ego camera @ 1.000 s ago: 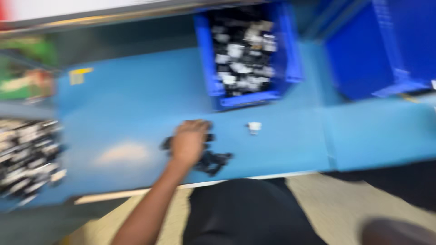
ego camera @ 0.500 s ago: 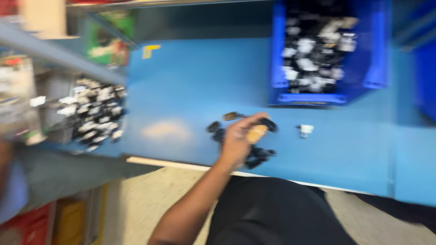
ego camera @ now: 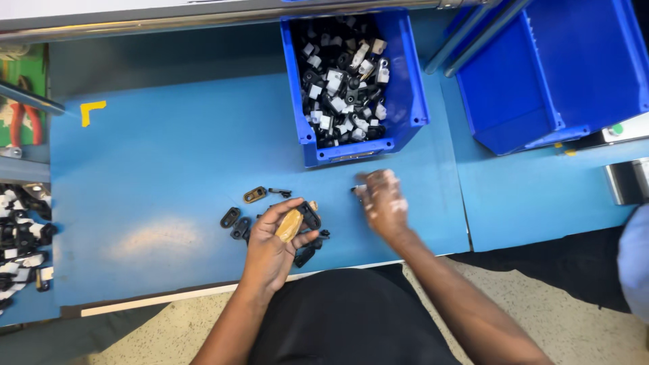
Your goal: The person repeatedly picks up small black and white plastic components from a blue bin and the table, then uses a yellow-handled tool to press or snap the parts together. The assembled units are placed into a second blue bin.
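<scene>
Left hand (ego camera: 274,247) curled over black clips (ego camera: 238,223) on counter (ego camera: 155,176); right hand (ego camera: 382,203) blurred, fingertips pinching small part (ego camera: 357,190), near blue bin (ego camera: 405,101).

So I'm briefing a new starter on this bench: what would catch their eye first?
Probably the blue bin at the back of the blue table, heaped with small black and white parts. Next, the left hand resting on a loose pile of black pieces near the front edge, while the right hand touches a small part beside it.
</scene>
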